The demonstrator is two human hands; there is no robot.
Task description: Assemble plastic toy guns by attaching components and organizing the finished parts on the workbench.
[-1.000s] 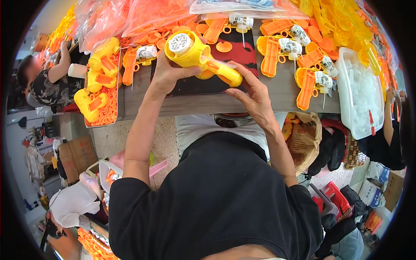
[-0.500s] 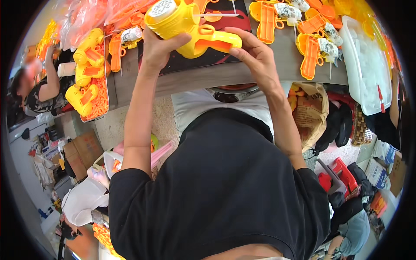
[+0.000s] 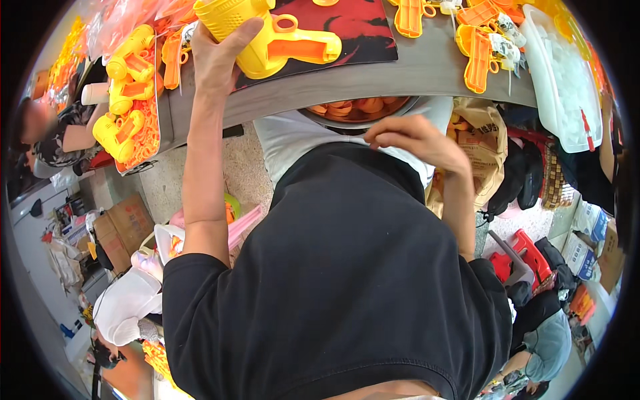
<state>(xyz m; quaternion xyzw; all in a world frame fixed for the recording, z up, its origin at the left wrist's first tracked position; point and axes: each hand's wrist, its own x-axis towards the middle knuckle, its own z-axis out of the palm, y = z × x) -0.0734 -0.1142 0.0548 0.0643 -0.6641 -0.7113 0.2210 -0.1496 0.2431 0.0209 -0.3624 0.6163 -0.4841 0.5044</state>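
Observation:
My left hand (image 3: 217, 57) is wrapped around the wide barrel of a yellow toy gun body (image 3: 257, 43) at the table's near edge. Its hollow handle, orange inside, points right, and a ring sits above the handle. The top of the barrel runs out of the picture. My right hand (image 3: 417, 140) is over my lap, away from the toy, its fingers loosely bent and nothing seen in them. Just beyond it is a round metal bowl (image 3: 357, 124) of orange parts, partly under the table edge.
A dark red-and-black mat (image 3: 360, 47) lies on the grey table (image 3: 427, 83). Several orange toy gun halves (image 3: 477, 60) are at right, by a white tub (image 3: 553, 100) of clear pieces. A crate (image 3: 159, 110) of yellow bodies and orange rings is at left. A paper bag (image 3: 490, 140) stands below.
My right hand has let go of the toy's handle and moved down to my lap. My left hand has shifted the toy left and farther up; the bowl's orange contents now show.

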